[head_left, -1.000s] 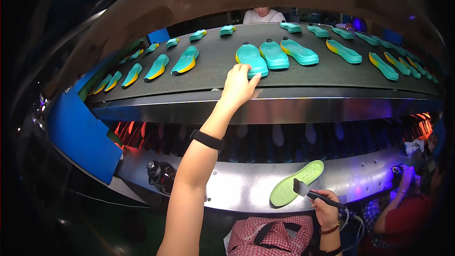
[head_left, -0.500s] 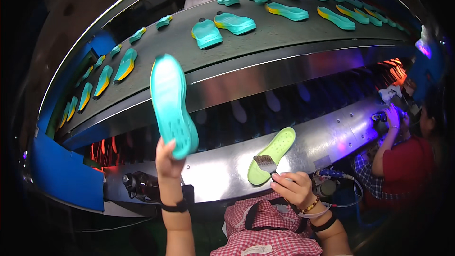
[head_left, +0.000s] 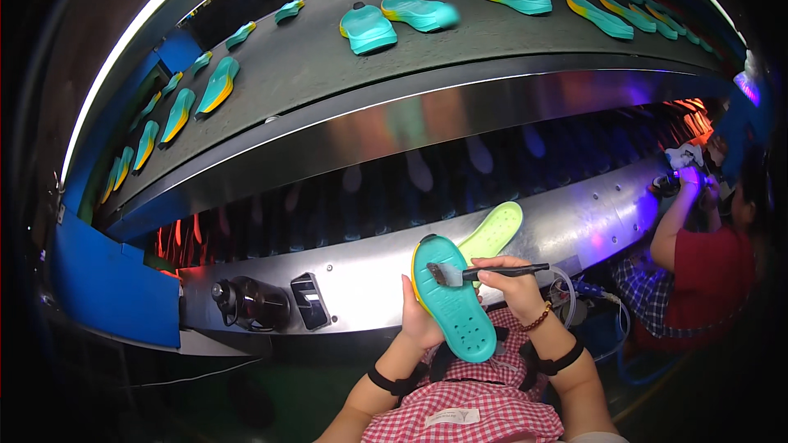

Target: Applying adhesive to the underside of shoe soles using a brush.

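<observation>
In my left hand [head_left: 420, 317] is a teal shoe sole [head_left: 460, 312] with a yellow and black edge, gripped along its left side. Its face, with small holes at the near end, is turned up towards me. My right hand [head_left: 510, 280] is closed around the black handle of a flat brush [head_left: 447, 275]. The bristles rest on, or just over, the far half of the sole. Beyond them a light green sole [head_left: 498, 228] lies on the metal ledge [head_left: 361, 295], partly hidden by the teal sole and the brush.
A dark bottle [head_left: 261, 303] and a phone [head_left: 309, 301] rest on the ledge at left. Behind it, more soles sit in a dark lower channel. Teal soles [head_left: 367, 29] line the upper belt [head_left: 304, 74]. A co-worker in red [head_left: 710, 279] sits at right, another person stands far behind.
My left hand has brought the teal sole down and right from above the ledge to in front of me. The brush has moved from the light green sole to the teal one.
</observation>
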Available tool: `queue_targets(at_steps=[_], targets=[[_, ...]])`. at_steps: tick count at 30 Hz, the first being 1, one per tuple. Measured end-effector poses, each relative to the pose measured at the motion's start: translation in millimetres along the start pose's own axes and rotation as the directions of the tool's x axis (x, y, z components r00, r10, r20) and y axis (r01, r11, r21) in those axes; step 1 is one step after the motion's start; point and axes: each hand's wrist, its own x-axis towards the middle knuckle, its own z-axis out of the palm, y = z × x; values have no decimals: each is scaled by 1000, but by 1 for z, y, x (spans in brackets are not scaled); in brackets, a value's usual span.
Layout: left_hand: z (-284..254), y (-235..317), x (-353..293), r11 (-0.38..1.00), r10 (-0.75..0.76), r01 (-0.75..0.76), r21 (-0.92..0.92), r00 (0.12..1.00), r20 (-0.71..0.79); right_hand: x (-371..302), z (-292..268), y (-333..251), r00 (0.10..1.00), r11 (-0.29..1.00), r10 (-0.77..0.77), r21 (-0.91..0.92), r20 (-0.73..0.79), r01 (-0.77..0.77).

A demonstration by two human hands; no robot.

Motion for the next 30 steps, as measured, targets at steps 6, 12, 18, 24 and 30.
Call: queue_targets(at_steps=[6, 12, 18, 24, 30], targets=[[7, -22, 12, 988, 153, -144, 52, 942, -300, 16, 13, -1, 980, 917, -198, -347, 36, 198], [0, 1, 12, 906, 396, -261, 332, 797, -456, -12, 31, -28, 763, 442, -463, -628, 452, 640], [7, 24, -6, 958, 222, -191, 214, 966, -132, -23, 7, -55, 755, 721, -127, -463, 643, 515], [36, 6, 6, 983, 177, -185, -4, 945, -276, -12, 27, -67, 881, 781, -272, -446, 386, 437], [46, 16, 5, 966, 245, -217, 142, 943, -225, -22, 21, -68, 903, 873, -167, -366, 395, 321]])
